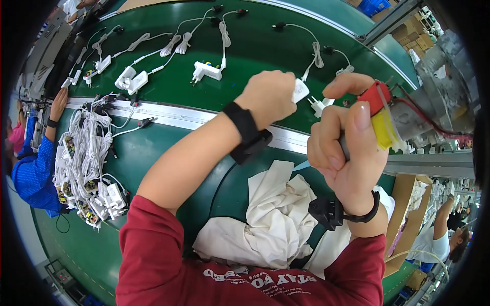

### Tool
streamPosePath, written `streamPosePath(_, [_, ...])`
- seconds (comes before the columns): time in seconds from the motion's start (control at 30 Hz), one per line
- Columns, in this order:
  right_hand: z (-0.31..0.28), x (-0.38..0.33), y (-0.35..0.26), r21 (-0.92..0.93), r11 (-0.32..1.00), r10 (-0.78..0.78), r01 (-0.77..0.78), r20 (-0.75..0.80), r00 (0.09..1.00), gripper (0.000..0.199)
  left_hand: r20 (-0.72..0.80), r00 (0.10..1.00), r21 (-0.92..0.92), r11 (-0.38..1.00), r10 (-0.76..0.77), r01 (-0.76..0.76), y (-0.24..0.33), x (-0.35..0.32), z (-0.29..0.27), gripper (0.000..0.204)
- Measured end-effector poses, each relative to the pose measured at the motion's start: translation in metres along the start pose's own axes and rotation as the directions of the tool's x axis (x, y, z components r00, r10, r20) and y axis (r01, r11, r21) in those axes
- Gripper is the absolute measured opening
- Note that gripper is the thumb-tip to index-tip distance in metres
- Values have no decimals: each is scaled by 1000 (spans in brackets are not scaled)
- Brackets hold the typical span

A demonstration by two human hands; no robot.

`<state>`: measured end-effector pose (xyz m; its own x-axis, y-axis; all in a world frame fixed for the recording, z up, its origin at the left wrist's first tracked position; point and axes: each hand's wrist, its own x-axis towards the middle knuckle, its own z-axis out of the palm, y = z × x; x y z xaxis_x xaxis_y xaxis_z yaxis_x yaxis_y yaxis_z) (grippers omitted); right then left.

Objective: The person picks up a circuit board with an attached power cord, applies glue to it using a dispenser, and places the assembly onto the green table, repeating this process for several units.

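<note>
My left hand (269, 96) is closed on a white power adapter (300, 91) above the green belt; a thin white cord runs from the adapter away to the far side. On the right, raised close to the camera, my right hand (347, 135) is wrapped round a grey cylindrical tool (408, 116) with a red block (375, 97) and yellow tape (384, 131) on it. Its index finger reaches toward the red block. Just beyond my right fingers lies another white adapter (320, 106) with its pins showing.
More corded adapters (206, 72) lie along the belt (245, 46). A heap of white cords and adapters (87, 158) sits at the left, beside a person in a blue sleeve (35, 176). White cloth (265, 224) lies before me. A cardboard box (403, 219) stands at the right.
</note>
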<state>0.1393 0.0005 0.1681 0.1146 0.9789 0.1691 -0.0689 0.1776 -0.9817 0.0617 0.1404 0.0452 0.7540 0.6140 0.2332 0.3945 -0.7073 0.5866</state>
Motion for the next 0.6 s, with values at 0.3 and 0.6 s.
streamPosePath(0.3, [3, 11, 4, -59, 996, -78, 71, -121, 990, 40, 504, 848, -856, 34, -166, 515, 31, -81, -39, 35])
streamPosePath(0.6, [-2, 14, 6, 54, 995, -78, 86, -127, 989, 33, 480, 875, -877, -47, -56, 478, 70, -119, -3, 41])
